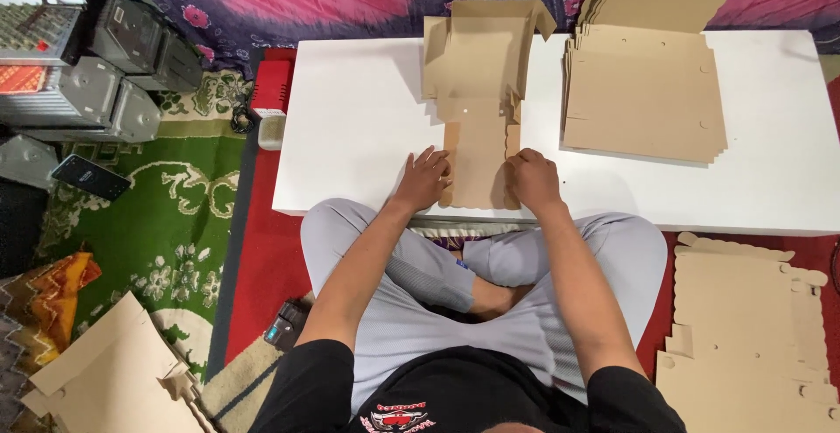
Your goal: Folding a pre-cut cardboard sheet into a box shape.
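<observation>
Sitting cross-legged at the near edge of a low white table [350, 136], the person works a partly folded cardboard box blank [477, 118] that lies lengthwise from that near edge to the far one, roughly midway along the tabletop. Both hands flank its near flap: the left hand [424, 179] lies flat with fingers spread, fingertips touching the flap's left edge, and the right hand [534, 179] is curled loosely, its fingers pressing or pinching the scalloped right edge; whether it truly grips the board I cannot tell. My judgement is that uneven pressure from the two sides could crease the flap off its score line, and the raised walls at the far end of the blank could spring flat or skew if the near part is pulled. A stack of flat cardboard blanks [643, 101] rests well apart towards the table's right side. More flat blanks lie on the red floor [752, 328] at the right and on the green rug [166, 223] at the left.
</observation>
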